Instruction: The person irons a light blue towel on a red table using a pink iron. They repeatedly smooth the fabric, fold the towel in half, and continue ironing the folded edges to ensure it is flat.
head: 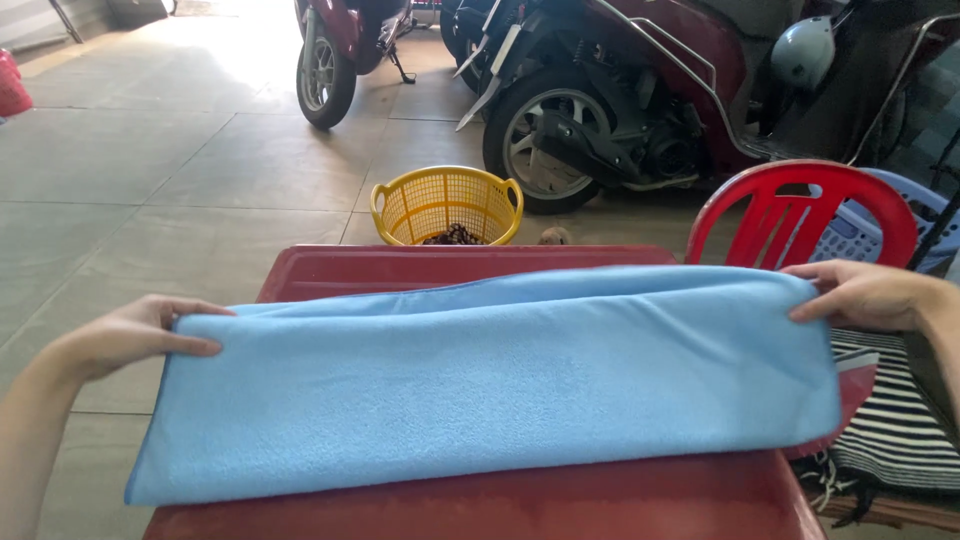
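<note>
Stretching crosswise on the red table, the folded blue cloth runs its long axis left to right between the hands. The left hand pinches one end, the right hand the other, equally near. Beyond stand a yellow basket, seemingly holding something dark, a red chair and scooters.

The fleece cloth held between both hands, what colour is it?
Light blue fleece cloth, plain and unpatterned; the head view shows it.
</note>
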